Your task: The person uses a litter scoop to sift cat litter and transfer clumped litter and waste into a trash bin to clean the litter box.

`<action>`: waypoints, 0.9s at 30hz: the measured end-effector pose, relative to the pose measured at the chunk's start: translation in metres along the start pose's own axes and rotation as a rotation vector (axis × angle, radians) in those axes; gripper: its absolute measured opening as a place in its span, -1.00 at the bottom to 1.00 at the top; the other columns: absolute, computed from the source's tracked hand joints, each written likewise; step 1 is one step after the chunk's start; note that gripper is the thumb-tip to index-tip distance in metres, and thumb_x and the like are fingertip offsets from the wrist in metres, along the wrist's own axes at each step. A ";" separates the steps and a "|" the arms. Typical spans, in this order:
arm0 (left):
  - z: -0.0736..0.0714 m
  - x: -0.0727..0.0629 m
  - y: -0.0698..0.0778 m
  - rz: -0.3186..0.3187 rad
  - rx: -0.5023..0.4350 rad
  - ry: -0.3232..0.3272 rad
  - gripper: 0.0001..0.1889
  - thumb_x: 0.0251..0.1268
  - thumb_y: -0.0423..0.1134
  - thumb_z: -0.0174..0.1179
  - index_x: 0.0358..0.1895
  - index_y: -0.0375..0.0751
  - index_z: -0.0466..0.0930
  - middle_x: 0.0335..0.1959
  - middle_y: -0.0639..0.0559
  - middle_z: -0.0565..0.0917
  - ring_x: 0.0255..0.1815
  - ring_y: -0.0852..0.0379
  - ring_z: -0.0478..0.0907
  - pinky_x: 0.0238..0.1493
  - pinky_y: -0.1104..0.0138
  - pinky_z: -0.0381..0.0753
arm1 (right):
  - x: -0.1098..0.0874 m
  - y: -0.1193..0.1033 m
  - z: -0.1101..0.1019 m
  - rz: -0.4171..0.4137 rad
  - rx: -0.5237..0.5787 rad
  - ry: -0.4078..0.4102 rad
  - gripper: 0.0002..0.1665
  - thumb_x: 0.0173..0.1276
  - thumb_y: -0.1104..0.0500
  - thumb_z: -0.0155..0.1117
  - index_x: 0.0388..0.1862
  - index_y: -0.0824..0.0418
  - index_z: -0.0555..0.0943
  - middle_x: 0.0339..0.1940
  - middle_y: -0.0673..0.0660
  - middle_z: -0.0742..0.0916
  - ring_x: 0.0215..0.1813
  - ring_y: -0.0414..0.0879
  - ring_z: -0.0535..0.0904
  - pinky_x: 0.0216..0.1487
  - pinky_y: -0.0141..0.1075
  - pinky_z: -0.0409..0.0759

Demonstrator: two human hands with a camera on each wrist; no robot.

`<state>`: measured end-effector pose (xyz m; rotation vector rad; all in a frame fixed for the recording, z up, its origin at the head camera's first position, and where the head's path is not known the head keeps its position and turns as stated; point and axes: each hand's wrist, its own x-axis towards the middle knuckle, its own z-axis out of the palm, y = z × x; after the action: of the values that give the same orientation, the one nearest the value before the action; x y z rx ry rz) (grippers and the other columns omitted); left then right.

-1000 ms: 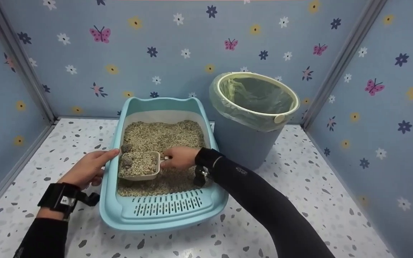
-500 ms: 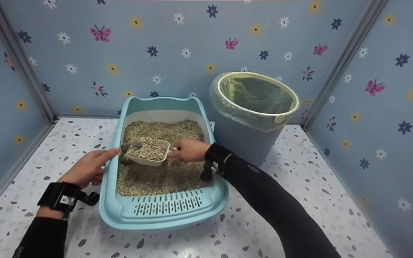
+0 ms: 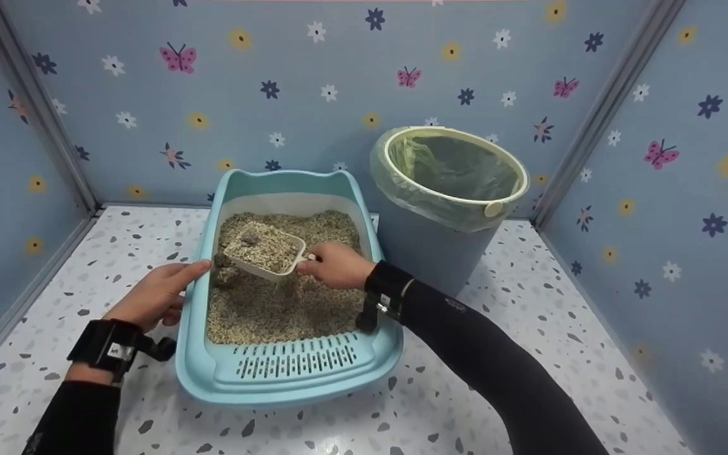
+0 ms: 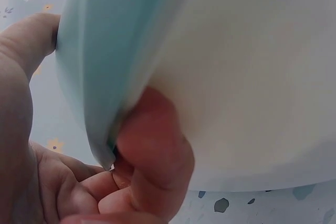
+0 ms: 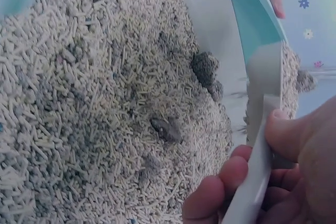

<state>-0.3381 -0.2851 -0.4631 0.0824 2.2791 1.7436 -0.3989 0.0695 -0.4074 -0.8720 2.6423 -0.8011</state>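
My right hand [image 3: 337, 265] grips the handle of a white litter scoop [image 3: 266, 272], held above the litter and heaped with pellets and a grey clump [image 3: 250, 237]. The right wrist view shows the thumb on top of the scoop's handle [image 5: 251, 187] and the fingers curled beneath it. Fine grains fall below the scoop. At the left side of the blue litter box [image 3: 288, 393], my left hand [image 3: 155, 294] holds the rim, thumb on top and fingers curled under the lip. More dark clumps [image 5: 206, 68] lie in the litter [image 3: 288, 316] near the box's left wall.
Right of the litter box stands a grey-blue trash bin [image 3: 433, 253] with a pale green liner [image 3: 395, 189] folded over its cream rim. A flowered wall [image 3: 313, 76] rises behind, with side panels left and right. The floor [image 3: 566, 379] is white and speckled.
My right hand has lifted the loaded scoop and moved it back and slightly right; the scoop is now tilted. Some litter has dropped from it. The left hand has stayed on the rim.
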 end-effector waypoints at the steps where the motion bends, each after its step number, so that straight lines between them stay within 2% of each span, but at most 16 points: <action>1: 0.000 0.000 0.000 0.001 0.005 0.001 -0.17 0.75 0.32 0.08 0.45 -0.50 0.35 -0.40 0.02 0.62 -0.67 0.24 0.28 -0.61 0.36 0.41 | -0.001 -0.001 0.000 -0.001 0.001 0.010 -0.67 0.82 0.00 0.19 -0.20 0.11 0.65 -0.54 -0.07 0.51 -0.50 -0.18 0.37 -0.30 -0.29 0.36; 8: -0.001 0.000 -0.001 0.008 0.013 0.010 -0.17 0.74 0.32 0.09 0.44 -0.51 0.35 -0.40 0.02 0.61 -0.67 0.24 0.28 -0.61 0.36 0.42 | -0.007 -0.008 -0.002 -0.002 -0.018 0.063 -0.58 0.81 -0.05 0.20 -0.37 0.01 0.49 -0.57 -0.11 0.44 -0.51 -0.18 0.33 -0.32 -0.28 0.36; 15: 0.001 0.000 0.001 0.015 -0.023 -0.006 -0.14 0.75 0.30 0.10 0.50 -0.55 0.31 -0.42 0.04 0.59 -0.68 0.27 0.23 -0.61 0.38 0.37 | -0.017 -0.017 -0.006 0.043 -0.033 0.054 -0.62 0.82 -0.05 0.20 -0.30 0.04 0.53 -0.56 -0.09 0.41 -0.53 -0.18 0.30 -0.34 -0.27 0.33; 20: 0.002 0.001 0.000 0.012 -0.033 -0.004 -0.17 0.75 0.29 0.11 0.47 -0.53 0.33 -0.41 0.04 0.62 -0.68 0.27 0.23 -0.62 0.39 0.37 | -0.026 -0.025 -0.010 0.058 -0.037 0.036 -0.64 0.81 -0.08 0.21 -0.19 0.12 0.63 -0.53 -0.09 0.44 -0.53 -0.19 0.34 -0.37 -0.27 0.37; 23: 0.001 0.000 0.000 0.010 -0.032 -0.003 -0.19 0.75 0.29 0.12 0.44 -0.51 0.35 -0.40 0.04 0.62 -0.67 0.26 0.24 -0.62 0.38 0.37 | -0.032 -0.026 -0.012 0.052 -0.038 0.024 -0.63 0.81 -0.07 0.20 -0.16 0.15 0.60 -0.52 -0.07 0.43 -0.52 -0.18 0.31 -0.36 -0.26 0.35; 27: 0.001 -0.001 -0.001 0.010 -0.030 -0.001 -0.20 0.74 0.30 0.12 0.42 -0.50 0.37 -0.42 0.06 0.61 -0.67 0.26 0.24 -0.62 0.38 0.38 | -0.037 -0.025 -0.013 0.043 -0.048 0.033 -0.62 0.81 -0.09 0.21 -0.22 0.11 0.52 -0.50 -0.06 0.43 -0.51 -0.18 0.30 -0.35 -0.26 0.35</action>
<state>-0.3371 -0.2849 -0.4636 0.0896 2.2553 1.7815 -0.3624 0.0808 -0.3799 -0.8181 2.7095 -0.7510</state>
